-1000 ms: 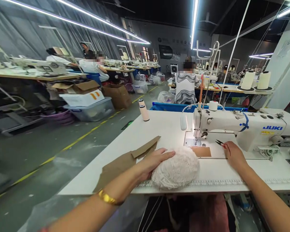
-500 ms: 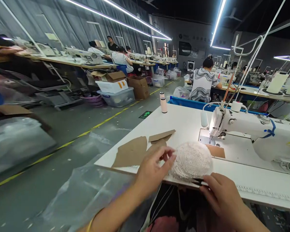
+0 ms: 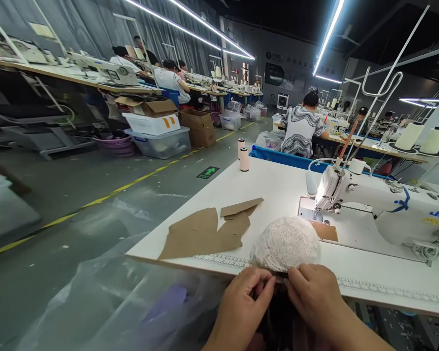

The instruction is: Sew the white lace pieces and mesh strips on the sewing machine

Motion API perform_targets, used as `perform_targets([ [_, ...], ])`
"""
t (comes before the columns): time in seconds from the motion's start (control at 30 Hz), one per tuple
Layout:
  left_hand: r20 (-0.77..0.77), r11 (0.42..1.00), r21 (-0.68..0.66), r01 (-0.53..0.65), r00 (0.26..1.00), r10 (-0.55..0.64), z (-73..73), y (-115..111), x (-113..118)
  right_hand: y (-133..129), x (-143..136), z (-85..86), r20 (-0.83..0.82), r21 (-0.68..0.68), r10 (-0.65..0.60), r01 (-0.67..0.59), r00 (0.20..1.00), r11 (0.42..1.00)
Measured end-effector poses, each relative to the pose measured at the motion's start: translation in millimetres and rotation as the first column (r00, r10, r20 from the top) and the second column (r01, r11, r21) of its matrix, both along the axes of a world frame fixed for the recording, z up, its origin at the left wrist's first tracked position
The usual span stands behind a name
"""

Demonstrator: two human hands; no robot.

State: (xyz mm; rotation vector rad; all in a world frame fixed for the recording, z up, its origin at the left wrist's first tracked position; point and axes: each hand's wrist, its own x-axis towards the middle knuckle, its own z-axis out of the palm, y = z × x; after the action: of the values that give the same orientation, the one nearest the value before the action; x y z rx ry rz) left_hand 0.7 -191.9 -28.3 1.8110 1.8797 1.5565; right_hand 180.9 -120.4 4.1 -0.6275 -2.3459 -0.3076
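Observation:
A rounded white lacy piece [image 3: 286, 243] rests at the front edge of the white table [image 3: 274, 180]. Just below its front edge, my left hand [image 3: 249, 292] is closed in a pinch, and what its fingers hold is too small to make out. My right hand [image 3: 312, 287] is closed close beside it, touching the lower edge of the lace by a dark strip. The item between its fingers is mostly hidden. Brown paper pieces [image 3: 197, 234] lie to the left of the lace.
A white sewing machine [image 3: 380, 195] with a lit needle stands on the right. Two pink thread spools [image 3: 244, 159] are at the table's far left corner. Brown card [image 3: 324, 231] lies by the needle plate. Clear plastic [image 3: 106, 292] hangs at the left. A person [image 3: 303, 127] sits ahead.
My left hand has moved from the left side of the lace down to its front edge, beside my right hand. My right hand has shifted slightly left. The camera view has turned a little.

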Motion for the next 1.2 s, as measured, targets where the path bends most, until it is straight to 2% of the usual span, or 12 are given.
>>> perform_targets([
  [0.2,-0.113,0.992,0.106,0.071,0.992,-0.059,2.2,-12,-4,-2,25,1.8,-0.009,-0.153,0.038,-0.039,0.999,0.987],
  [0.4,-0.192,0.979,0.196,0.055,0.981,-0.017,-1.1,-12,9,2,59,-1.5,0.044,-0.143,-0.021,0.027,0.999,0.989],
  [0.57,-0.256,0.965,0.262,-0.009,0.964,0.078,-0.2,3,23,2,55,-8.7,0.049,-0.126,-0.044,0.050,0.998,0.991],
  [0.7,-0.281,0.965,0.259,0.026,0.959,0.049,2.7,7,28,5,46,-13.0,0.042,-0.111,-0.040,0.044,0.998,0.993],
  [0.87,-0.284,0.958,0.273,0.083,0.959,-0.002,2.8,5,31,10,37,-16.6,0.049,-0.145,-0.004,0.011,0.999,0.989],
  [1.07,-0.234,0.969,0.224,0.108,0.971,-0.054,-2.1,-4,27,11,46,-17.7,-0.012,-0.284,0.034,-0.036,0.999,0.958],
  [1.2,-0.279,0.979,0.204,0.017,0.959,0.041,-10.8,-12,21,9,55,-20.5,0.004,-0.267,0.045,-0.042,0.999,0.963],
])
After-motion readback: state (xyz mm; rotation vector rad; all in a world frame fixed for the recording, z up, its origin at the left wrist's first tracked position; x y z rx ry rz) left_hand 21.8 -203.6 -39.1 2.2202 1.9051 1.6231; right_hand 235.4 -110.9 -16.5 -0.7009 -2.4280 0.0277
